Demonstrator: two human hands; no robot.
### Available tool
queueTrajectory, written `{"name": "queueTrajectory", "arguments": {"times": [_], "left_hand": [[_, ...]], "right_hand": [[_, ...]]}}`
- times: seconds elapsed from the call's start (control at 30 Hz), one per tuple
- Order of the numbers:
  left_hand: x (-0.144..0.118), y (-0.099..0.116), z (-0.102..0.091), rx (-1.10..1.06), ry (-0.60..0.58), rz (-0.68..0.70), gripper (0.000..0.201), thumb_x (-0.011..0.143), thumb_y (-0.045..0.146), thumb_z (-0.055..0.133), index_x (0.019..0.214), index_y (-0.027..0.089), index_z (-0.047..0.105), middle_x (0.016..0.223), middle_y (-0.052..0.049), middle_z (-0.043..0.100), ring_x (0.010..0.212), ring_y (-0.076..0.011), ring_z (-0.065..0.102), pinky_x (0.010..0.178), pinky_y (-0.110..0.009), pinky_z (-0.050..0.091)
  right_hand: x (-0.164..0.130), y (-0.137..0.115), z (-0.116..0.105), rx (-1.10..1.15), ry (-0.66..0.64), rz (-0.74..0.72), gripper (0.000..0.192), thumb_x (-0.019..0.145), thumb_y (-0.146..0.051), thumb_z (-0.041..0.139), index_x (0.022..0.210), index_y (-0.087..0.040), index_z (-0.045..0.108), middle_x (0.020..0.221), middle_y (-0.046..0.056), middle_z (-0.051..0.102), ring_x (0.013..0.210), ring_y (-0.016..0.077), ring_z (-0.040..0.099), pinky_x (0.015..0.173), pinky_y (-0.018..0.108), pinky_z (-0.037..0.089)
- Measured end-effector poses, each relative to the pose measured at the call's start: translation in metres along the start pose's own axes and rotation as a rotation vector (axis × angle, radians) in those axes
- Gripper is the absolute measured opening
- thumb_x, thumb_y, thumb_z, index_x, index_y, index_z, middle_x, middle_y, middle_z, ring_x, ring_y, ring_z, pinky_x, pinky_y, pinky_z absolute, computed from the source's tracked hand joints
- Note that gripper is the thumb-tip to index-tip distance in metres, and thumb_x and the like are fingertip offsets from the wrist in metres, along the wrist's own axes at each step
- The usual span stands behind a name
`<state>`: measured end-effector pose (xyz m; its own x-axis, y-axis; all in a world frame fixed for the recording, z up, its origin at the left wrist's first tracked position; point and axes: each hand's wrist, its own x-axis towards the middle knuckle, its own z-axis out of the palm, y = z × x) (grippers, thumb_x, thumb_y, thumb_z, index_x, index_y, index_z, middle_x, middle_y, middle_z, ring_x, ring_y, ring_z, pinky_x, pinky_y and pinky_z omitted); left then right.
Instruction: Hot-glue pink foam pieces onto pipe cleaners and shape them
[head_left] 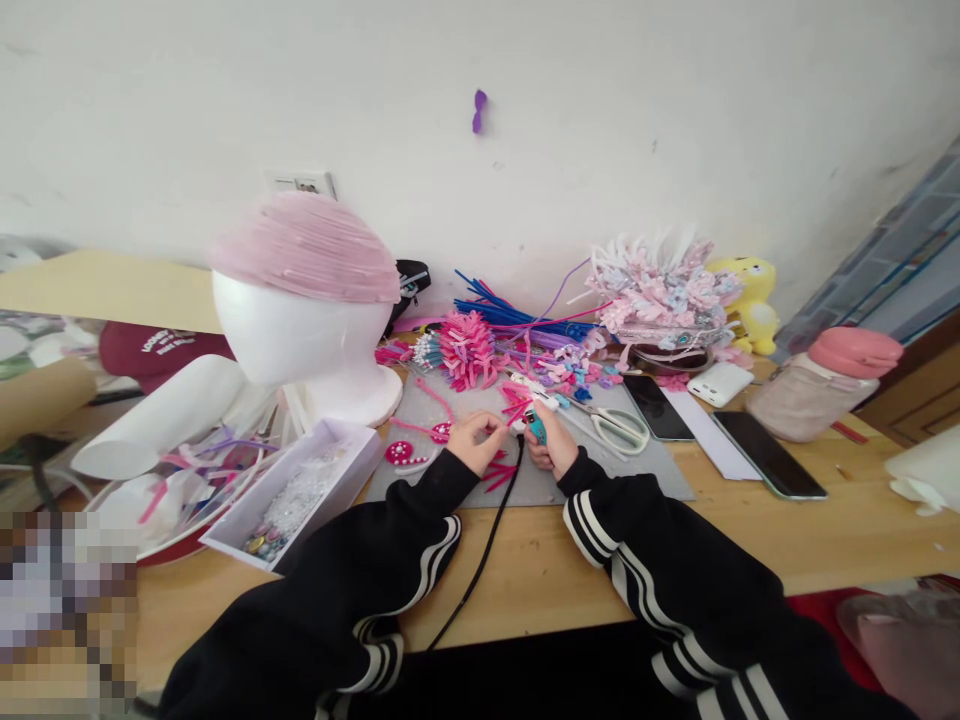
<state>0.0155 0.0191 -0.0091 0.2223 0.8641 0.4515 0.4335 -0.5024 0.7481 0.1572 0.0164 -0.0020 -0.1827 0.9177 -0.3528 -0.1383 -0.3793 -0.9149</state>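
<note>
A: What's at the left?
B: A foam head (pixel 300 335) in a pink cap, then a white box (pixel 300 490) of beads
A: And the hands?
B: The left hand (pixel 476 440) pinches a small pink piece over the grey mat (pixel 637 470). The right hand (pixel 551 445) grips a teal glue gun (pixel 535 425), black cord (pixel 487 545) trailing down. Scissors (pixel 619 425) lie just right
</note>
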Motion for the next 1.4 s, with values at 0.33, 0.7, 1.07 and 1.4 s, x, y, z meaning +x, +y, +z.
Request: {"name": "queueTrajectory", "arguments": {"times": [0.33,0.7,1.07,1.4], "left_hand": [[-0.003,0.009,-0.004,-0.213,-0.045,0.107,0.017,0.072,0.024,0.046,0.058,0.016,0.049,0.062,-0.002,0.052,0.063,-0.0122,0.05,0.064,-0.026,0.04],[-0.003,0.009,-0.004,-0.202,-0.045,0.142,0.018,0.073,0.024,0.046,0.057,0.016,0.048,0.061,-0.002,0.052,0.061,-0.0114,0.049,0.061,-0.025,0.04],[-0.004,0.013,-0.005,-0.178,-0.046,0.128,0.019,0.073,0.025,0.045,0.056,0.016,0.048,0.061,-0.002,0.053,0.061,-0.0112,0.048,0.062,-0.025,0.04],[-0.004,0.012,-0.003,-0.144,-0.049,0.157,0.017,0.072,0.022,0.045,0.057,0.016,0.049,0.062,-0.003,0.054,0.061,-0.011,0.049,0.061,-0.025,0.039]], "right_hand": [[-0.003,-0.006,0.003,-0.01,0.047,0.04,0.051,0.076,-0.06,0.021,0.042,-0.022,0.021,0.023,-0.008,0.014,0.02,0.0035,0.01,0.023,0.017,0.005],[-0.004,-0.009,0.002,-0.018,-0.032,0.104,0.05,0.077,-0.057,0.018,0.043,-0.021,0.021,0.025,-0.007,0.014,0.021,0.0037,0.009,0.025,0.017,0.003],[-0.003,-0.009,0.003,-0.037,0.004,0.122,0.045,0.078,-0.052,0.019,0.045,-0.022,0.021,0.028,-0.007,0.012,0.024,0.0039,0.006,0.026,0.017,0.002],[-0.004,-0.008,0.003,-0.017,-0.037,0.138,0.045,0.078,-0.049,0.019,0.043,-0.021,0.023,0.025,-0.008,0.013,0.022,0.0027,0.008,0.026,0.014,0.004]]}}
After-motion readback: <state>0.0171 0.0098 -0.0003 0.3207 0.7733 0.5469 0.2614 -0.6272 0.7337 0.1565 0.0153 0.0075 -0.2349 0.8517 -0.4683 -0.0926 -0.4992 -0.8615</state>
